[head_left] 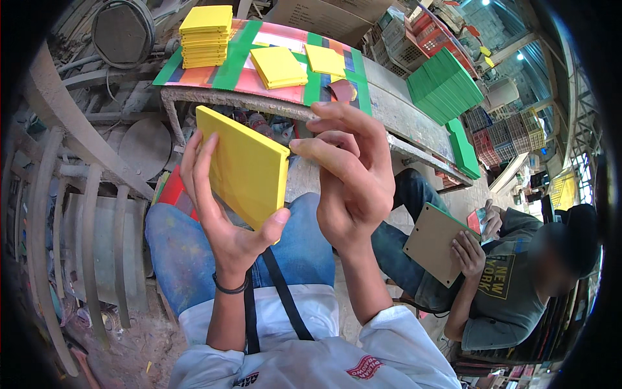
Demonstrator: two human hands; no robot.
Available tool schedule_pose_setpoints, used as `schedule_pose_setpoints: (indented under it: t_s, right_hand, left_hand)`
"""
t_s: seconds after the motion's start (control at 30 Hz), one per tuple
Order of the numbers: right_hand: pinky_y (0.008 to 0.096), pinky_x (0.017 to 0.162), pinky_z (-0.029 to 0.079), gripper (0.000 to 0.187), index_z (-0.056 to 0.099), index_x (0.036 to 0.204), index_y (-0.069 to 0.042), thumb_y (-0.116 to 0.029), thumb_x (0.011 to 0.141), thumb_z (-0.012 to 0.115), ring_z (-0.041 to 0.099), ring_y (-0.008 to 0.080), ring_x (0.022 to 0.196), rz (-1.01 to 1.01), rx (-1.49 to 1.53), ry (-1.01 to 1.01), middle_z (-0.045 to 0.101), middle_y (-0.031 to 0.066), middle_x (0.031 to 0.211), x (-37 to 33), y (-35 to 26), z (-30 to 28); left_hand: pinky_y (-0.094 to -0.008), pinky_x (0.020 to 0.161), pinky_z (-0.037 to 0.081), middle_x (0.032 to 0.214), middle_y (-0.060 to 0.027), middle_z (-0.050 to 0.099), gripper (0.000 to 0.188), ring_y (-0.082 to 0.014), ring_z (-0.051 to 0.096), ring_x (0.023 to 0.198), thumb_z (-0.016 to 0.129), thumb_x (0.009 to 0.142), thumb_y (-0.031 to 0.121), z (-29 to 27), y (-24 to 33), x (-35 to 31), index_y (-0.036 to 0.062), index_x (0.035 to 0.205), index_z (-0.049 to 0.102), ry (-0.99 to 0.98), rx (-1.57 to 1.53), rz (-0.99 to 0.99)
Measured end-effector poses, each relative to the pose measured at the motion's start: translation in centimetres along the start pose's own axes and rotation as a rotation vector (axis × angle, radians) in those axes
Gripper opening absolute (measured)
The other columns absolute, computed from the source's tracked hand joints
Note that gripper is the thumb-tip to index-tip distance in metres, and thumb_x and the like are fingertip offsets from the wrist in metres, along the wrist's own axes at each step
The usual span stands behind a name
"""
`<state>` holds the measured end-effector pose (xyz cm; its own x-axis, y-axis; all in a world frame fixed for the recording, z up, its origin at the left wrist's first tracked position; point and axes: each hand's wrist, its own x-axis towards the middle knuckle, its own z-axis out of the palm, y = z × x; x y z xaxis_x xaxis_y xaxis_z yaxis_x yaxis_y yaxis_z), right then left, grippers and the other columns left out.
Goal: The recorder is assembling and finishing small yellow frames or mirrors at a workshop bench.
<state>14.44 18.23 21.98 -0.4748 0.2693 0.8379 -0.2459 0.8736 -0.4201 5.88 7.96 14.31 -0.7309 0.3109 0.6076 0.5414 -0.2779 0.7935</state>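
Left of frame centre, we hold the yellow panel in the left hand, fingers spread — best steadied by its edges — while the right hand, loosely curled, meets its upper-right corner, pinching what we cannot tell.

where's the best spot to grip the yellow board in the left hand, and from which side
Pinch the yellow board across its thickness, probably high on its right edge, coming from the right: it is flat, thin and tilted up, the left hand spans its left side and lower right corner, and the right hand is near that edge.
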Motion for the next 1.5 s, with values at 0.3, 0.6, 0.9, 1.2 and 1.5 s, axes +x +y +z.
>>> schedule_pose_setpoints:
  t_s: [0.3, 0.6, 0.9, 1.2, 1.5]
  right_hand:
    - [0.0324, 0.074, 0.05, 0.036, 0.068, 0.092, -0.005, 0.009, 0.062, 0.055, 0.059, 0.0254, 0.094, -0.047, -0.03, -0.006, 0.056, 0.0158, 0.114, 0.0, 0.2, -0.3]
    - [0.0358, 0.077, 0.049, 0.028, 0.061, 0.111, 0.002, -0.011, 0.088, 0.052, 0.054, 0.0245, 0.104, 0.596, 1.085, 0.094, 0.051, 0.0156, 0.122, -1.4, -1.0, 0.6]
    - [0.0373, 0.091, 0.042, 0.077, 0.018, 0.146, -0.008, -0.036, 0.087, 0.061, 0.048, 0.0246, 0.114, 0.637, 1.377, 0.126, 0.046, 0.0198, 0.128, -4.2, -1.3, 2.7]
    - [0.0377, 0.095, 0.043, 0.087, 0.017, 0.146, -0.008, 0.007, 0.076, 0.065, 0.054, 0.0219, 0.107, 0.458, 0.786, 0.134, 0.054, 0.0174, 0.113, -3.9, -1.7, 3.6]
    - [0.0327, 0.086, 0.047, 0.065, 0.037, 0.138, -0.002, 0.006, 0.079, 0.062, 0.061, 0.0191, 0.093, 0.354, 0.661, -0.024, 0.061, 0.0148, 0.106, -3.8, 0.6, -0.2]
  left_hand:
    - [-0.0487, 0.104, 0.03, 0.139, -0.0204, 0.03, 0.098, -0.0353, 0.031, 0.13, 0.075, 0.06, 0.052, 0.1, 0.2, 0.0, 0.0034, 0.136, 0.036, -0.002, 0.021, -0.012]
    - [-0.0409, 0.104, 0.031, 0.136, -0.0154, 0.034, 0.101, -0.0269, 0.038, 0.125, 0.074, 0.063, 0.051, 0.3, 0.5, 0.1, 0.0016, 0.139, 0.03, -0.01, -0.439, -0.3]
    - [-0.0368, 0.101, 0.034, 0.128, -0.0136, 0.039, 0.111, -0.024, 0.042, 0.12, 0.08, 0.063, 0.051, 0.9, 0.7, 0.1, 0.0006, 0.142, 0.02, 0.014, -0.514, -0.27]
    - [-0.0352, 0.098, 0.036, 0.131, -0.012, 0.039, 0.103, -0.0216, 0.042, 0.118, 0.08, 0.069, 0.047, 1.1, -0.4, -0.5, 0.0027, 0.142, 0.023, 0.034, -0.369, -0.206]
    - [-0.0409, 0.1, 0.037, 0.13, -0.0149, 0.047, 0.063, -0.03, 0.045, 0.12, 0.081, 0.065, 0.02, -4.3, 0.5, 2.5, 0.0049, 0.121, 0.056, -0.29, 0.324, 0.157]
